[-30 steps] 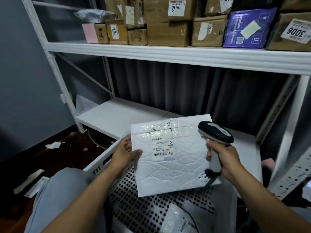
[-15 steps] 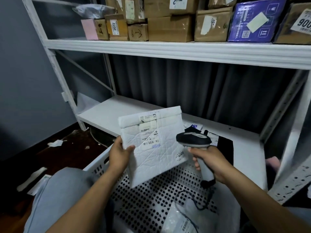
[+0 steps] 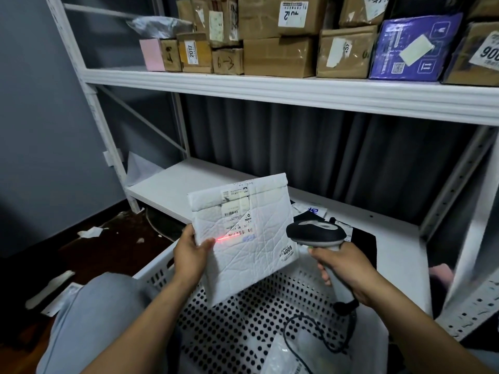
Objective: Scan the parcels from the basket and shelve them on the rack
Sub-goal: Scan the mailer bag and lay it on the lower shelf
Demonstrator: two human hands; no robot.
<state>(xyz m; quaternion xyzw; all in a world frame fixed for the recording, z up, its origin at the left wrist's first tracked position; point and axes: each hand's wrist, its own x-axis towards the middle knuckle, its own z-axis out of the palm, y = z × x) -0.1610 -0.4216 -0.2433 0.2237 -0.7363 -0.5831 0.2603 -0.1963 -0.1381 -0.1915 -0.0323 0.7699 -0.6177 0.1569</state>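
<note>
Head view: holding the white padded parcel (image 3: 251, 265) upright over the perforated basket (image 3: 159, 273), pinching its left edge in the left grip (image 3: 190, 256); clasping the scanner (image 3: 316, 230) by its handle in the right grip (image 3: 345, 268), throwing a red line (image 3: 229, 237) across the label (image 3: 237, 220).

I hold a white padded mailer (image 3: 248, 238) upright over the basket (image 3: 159, 273), slightly tilted, its left edge pinched in my left hand (image 3: 190, 256). Its printed label faces me and a red scan line crosses the barcode. The black-and-grey scanner (image 3: 316, 233), gripped in my right hand (image 3: 345, 268), sits just beside its right edge. Another pale bagged parcel (image 3: 286, 357) lies on the white basket's perforated floor. The white rack (image 3: 270, 87) carries cardboard boxes (image 3: 278, 56) on its upper shelf
</note>
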